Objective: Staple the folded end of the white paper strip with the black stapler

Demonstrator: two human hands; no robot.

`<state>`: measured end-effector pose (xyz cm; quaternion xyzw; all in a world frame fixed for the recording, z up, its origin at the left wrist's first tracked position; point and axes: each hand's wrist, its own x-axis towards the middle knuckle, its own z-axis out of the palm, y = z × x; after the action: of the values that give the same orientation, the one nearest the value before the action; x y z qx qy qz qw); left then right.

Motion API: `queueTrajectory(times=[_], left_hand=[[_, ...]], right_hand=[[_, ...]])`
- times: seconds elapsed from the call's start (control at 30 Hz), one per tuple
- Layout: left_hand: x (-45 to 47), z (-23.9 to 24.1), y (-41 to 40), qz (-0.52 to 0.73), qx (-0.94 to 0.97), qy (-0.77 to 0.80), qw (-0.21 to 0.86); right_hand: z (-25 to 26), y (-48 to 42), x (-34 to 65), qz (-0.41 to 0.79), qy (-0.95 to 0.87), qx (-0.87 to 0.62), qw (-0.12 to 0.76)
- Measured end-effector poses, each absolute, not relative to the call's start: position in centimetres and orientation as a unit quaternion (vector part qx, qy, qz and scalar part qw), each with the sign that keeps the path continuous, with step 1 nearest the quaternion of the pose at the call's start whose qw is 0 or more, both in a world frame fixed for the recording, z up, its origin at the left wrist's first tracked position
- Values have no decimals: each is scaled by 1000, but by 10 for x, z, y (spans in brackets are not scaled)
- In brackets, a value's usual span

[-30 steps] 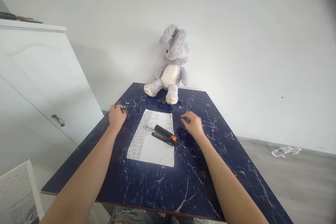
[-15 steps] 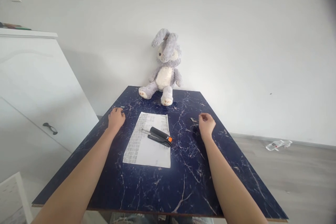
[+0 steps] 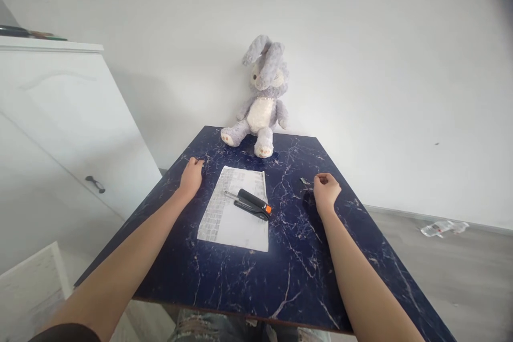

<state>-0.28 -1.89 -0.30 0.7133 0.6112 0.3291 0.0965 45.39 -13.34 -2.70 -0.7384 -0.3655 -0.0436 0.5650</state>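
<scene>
A black stapler [image 3: 252,204] with an orange end lies opened out on a printed sheet of paper [image 3: 236,232]. Left of the paper, my left hand [image 3: 191,177] rests by the table's left edge. Its fingers are drawn together at the tabletop, and what they hold, if anything, is hidden. My right hand [image 3: 327,193] sits loosely fisted on the right side, with nothing showing in it. Just left of that fist lies a small dark-and-light piece [image 3: 304,181], too small to name. Neither hand touches the stapler or the paper.
A grey plush rabbit [image 3: 262,101] sits at the back of the dark blue marbled table [image 3: 240,291], against the wall. A white cabinet [image 3: 72,112] stands to the left. Plastic bottles [image 3: 441,228] lie on the floor at right.
My left hand has shifted forward, its fingers now drawn together over the spot where a small bluish piece showed. The whole view has swung slightly left. My right hand stays fisted.
</scene>
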Motion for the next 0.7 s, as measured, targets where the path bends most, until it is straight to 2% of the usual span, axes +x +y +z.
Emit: queueTrajectory(times=[0.07,0.13,0.27,0.33,0.4,0.53,0.7], left_hand=[[10,-5,-31,459,632,562,272],[25,-8,-42,483,607,537,330],[42,-6,-58,523,576,439,448],[42,-1,-64,516,612,403,443],[38,5,-68,485,693,368,386],[33,11,-72,412,817,271,300],[40,9,-77,290,892,172,301]], right_hand=[[-20,-136,442,-53,-399,-728,555],[-12,-141,420,-30,-471,-695,542],[7,-156,356,115,-670,-567,465],[14,-165,327,169,-743,-505,406],[18,-171,307,194,-784,-462,367],[15,-174,296,207,-812,-441,323],[9,-173,301,216,-808,-449,314]])
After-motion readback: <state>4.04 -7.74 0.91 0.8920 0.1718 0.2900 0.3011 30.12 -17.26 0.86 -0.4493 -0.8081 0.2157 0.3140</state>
